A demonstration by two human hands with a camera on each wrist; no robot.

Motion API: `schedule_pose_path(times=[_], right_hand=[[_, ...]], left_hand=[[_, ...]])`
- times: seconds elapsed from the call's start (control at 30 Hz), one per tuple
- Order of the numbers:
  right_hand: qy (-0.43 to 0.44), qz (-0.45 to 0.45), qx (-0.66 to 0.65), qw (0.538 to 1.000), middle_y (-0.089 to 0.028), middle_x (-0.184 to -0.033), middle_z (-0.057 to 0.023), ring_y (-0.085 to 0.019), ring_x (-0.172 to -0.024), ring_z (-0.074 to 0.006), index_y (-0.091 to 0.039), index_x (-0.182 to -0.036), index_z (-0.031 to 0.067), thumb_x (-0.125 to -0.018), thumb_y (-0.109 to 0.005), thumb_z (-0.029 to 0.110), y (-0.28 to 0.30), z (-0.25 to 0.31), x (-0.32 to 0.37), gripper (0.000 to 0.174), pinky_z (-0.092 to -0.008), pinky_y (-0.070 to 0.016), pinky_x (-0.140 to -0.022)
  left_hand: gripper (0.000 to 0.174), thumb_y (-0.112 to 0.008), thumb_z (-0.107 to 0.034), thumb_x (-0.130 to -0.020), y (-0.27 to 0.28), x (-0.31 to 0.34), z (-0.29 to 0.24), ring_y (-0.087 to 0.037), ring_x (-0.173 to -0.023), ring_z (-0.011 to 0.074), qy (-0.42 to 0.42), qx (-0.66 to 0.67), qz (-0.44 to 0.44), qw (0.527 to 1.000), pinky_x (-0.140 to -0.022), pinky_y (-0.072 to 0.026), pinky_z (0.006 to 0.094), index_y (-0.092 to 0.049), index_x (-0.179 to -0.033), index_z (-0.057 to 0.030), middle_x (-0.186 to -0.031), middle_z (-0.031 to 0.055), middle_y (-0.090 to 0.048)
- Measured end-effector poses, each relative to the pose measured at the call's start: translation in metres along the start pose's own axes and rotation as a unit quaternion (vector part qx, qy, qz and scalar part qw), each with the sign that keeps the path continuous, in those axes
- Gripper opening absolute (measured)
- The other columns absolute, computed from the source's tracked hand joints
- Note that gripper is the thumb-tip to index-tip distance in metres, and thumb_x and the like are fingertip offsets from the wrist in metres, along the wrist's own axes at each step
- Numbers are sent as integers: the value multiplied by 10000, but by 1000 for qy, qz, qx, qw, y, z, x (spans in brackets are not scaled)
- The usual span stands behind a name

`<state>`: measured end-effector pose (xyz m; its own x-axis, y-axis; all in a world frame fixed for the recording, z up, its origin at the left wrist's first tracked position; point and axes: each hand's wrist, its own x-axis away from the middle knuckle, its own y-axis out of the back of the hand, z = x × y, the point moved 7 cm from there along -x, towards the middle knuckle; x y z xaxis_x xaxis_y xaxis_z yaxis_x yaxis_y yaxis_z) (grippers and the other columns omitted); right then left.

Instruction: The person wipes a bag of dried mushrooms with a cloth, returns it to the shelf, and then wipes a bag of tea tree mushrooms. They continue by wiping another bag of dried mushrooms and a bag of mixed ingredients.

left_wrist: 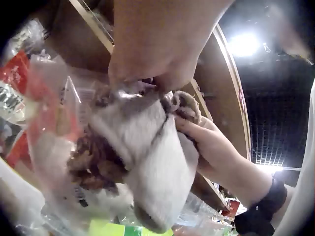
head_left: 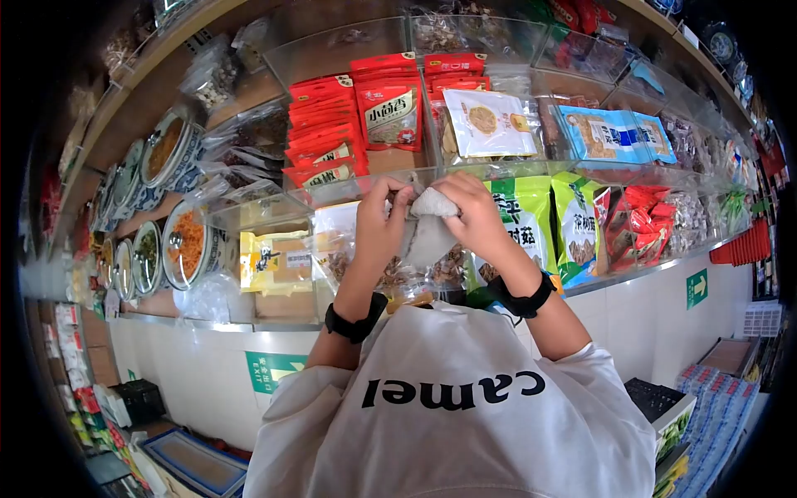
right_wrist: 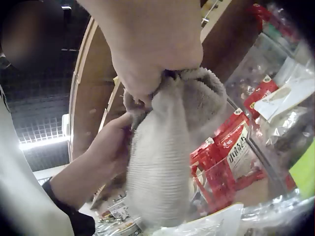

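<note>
Both hands hold a grey-white fluffy cloth point(head_left: 426, 236), bunched at the top and hanging down over the front row of packets. My left hand point(head_left: 383, 217) pinches its upper left part between thumb and fingers. On the other side, my right hand point(head_left: 471, 212) grips a bunched corner. Seen from the left wrist, the cloth point(left_wrist: 162, 182) droops in folds below my left hand point(left_wrist: 155, 54), whose fingertips are mostly hidden. In the right wrist view the ribbed cloth point(right_wrist: 160, 172) hangs under my right hand point(right_wrist: 157, 59), with a thicker fold beside it.
Clear dividers split the shelf into bins. Red spice packets point(head_left: 390, 112), a white packet point(head_left: 490, 124) and a blue packet point(head_left: 610, 134) lie behind the hands. Green mushroom bags point(head_left: 577, 220) stand right, a yellow packet point(head_left: 274, 261) left. Lidded bowls point(head_left: 187, 241) line the far left.
</note>
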<state>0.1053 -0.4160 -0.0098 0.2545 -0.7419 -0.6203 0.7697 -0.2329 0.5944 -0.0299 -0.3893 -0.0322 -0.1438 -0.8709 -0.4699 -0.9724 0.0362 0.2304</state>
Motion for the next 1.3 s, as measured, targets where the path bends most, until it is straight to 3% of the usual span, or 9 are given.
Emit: schedule_pose_path(times=[0.2,0.4,0.53,0.67,0.83,0.93,1.1,1.2,1.3], right_hand=[[-71,39,47,996,-559,-830,-146,-516,-801,-335,-520,-770,0,-574,-596,26,-6,-5,15,212,-396,-416,-722],[-52,21,-29,998,-568,-780,-141,-533,-755,-327,-540,-742,1,-591,-628,76,3,-7,12,190,-387,-431,-682],[-109,71,51,990,-558,-776,-147,-527,-774,-329,-547,-774,-5,-591,-612,50,-1,-12,20,202,-391,-425,-713],[-54,14,18,998,-545,-741,-147,-524,-745,-336,-552,-762,-4,-594,-622,59,1,-10,18,192,-391,-424,-698],[-87,16,-71,994,-559,-736,-156,-531,-721,-343,-563,-747,0,-599,-639,88,5,-11,14,187,-392,-433,-669],[-119,73,42,989,-554,-775,-178,-521,-770,-349,-552,-773,-6,-592,-604,50,6,-16,20,197,-393,-424,-699],[-78,-14,42,996,-549,-794,-188,-512,-769,-373,-536,-737,-8,-613,-589,46,14,-33,32,146,-417,-419,-672],[-155,-31,40,987,-575,-883,-200,-535,-844,-376,-570,-850,-29,-629,-571,10,29,-60,50,224,-413,-426,-767],[-220,-89,11,971,-580,-929,-197,-552,-909,-345,-559,-933,-49,-641,-531,-41,47,-66,61,293,-374,-419,-829]], left_hand=[[108,-531,-86,-852,0,1,2,-543,-614,176,26,-22,13,999,-587,-422,272,-502,-800,4,-686,103,-573],[139,-511,-119,-875,12,-3,8,-553,-636,147,31,-46,-23,998,-593,-429,273,-481,-812,1,-690,94,-559],[141,-519,-120,-876,0,-4,14,-568,-664,137,56,81,32,995,-607,-452,262,-453,-833,-3,-699,78,-564],[152,-542,-108,-863,-3,-6,21,-600,-681,131,136,109,83,981,-599,-479,241,-429,-846,-7,-722,81,-592],[160,-558,-88,-851,9,-15,10,-612,-681,132,91,98,26,991,-584,-491,239,-420,-825,-12,-738,97,-608],[161,-561,-82,-849,8,-15,8,-610,-683,134,89,116,15,989,-580,-493,240,-418,-816,-15,-739,99,-607],[137,-530,-72,-865,10,-11,6,-572,-703,111,80,94,-1,992,-603,-491,236,-409,-818,-28,-785,86,-564],[137,-515,-92,-879,28,-9,22,-549,-718,100,157,109,-69,979,-633,-468,239,-402,-827,-33,-783,75,-548],[162,-484,-135,-899,38,-15,12,-597,-686,148,36,39,-78,996,-622,-486,263,-380,-843,-23,-752,111,-591]])
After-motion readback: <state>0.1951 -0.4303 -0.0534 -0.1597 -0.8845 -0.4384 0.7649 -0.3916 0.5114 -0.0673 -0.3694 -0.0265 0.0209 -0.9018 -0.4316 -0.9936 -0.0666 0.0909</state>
